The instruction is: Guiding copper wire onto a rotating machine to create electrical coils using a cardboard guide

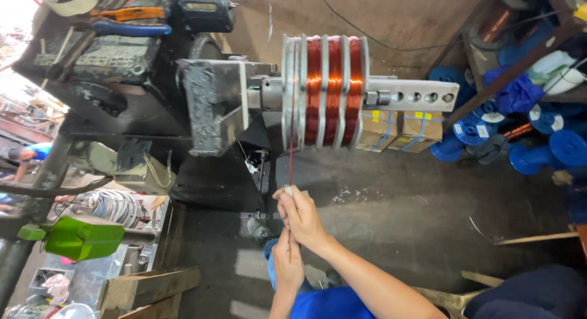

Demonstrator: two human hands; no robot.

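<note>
I see both hands pinched shut on the wire (291, 166): the left hand (287, 263) grips it low, close to the body, and the right hand (301, 216) just above holds it at the fingertips. From there the thin copper wire runs taut and nearly straight up, its long axis vertical, to the leftmost slot of the former (325, 91). That former sits on a horizontal shaft (416, 96) pointing right out of the winder (211, 108), its other slots full of copper coil, with blue spools (550, 148) on the floor far right.
</note>
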